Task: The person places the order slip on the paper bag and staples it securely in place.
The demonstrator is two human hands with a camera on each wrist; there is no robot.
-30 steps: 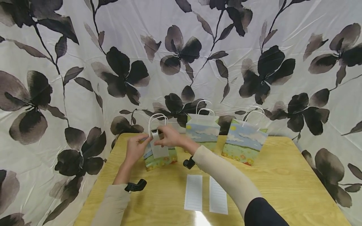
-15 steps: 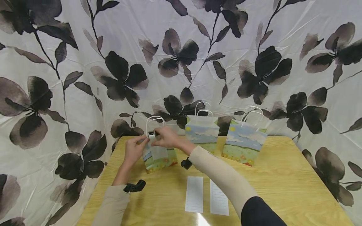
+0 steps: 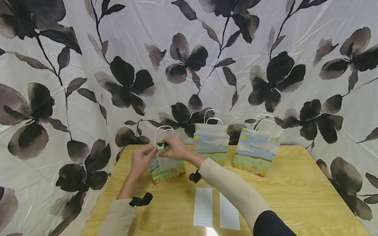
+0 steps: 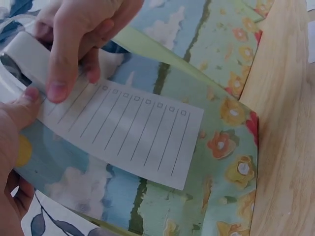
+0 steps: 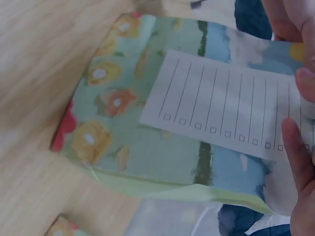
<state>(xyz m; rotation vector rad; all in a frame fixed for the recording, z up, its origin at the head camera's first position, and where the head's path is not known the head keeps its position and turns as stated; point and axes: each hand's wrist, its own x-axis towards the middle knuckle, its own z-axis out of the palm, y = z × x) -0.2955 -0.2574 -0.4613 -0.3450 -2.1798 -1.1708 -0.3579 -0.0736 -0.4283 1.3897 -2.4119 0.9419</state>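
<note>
My left hand (image 3: 141,160) pinches the top edge of a small paper gift bag (image 3: 156,178) with a painted sky and flower meadow. A lined white checklist slip (image 4: 133,132) lies against the bag's front, its upper end at my fingers. My right hand (image 3: 176,149) grips what looks like a small white stapler (image 4: 30,51) at that top edge. The stapler's dark, metallic end shows beside my left thumb in the left wrist view. In the right wrist view, the slip's checkboxes and the bag's flowers show plainly, while the stapler is mostly hidden by fingers.
Two matching gift bags (image 3: 211,144) (image 3: 254,152) with white handles stand upright at the back of the wooden table (image 3: 295,190). Two more lined slips (image 3: 202,206) (image 3: 229,213) lie near the front. A floral cloth (image 3: 230,91) hangs behind the table.
The head view has tilted, so the scene sits slightly lower in it. Both hands stay at the bag's top edge with the stapler and slip; their grip looks unchanged.
</note>
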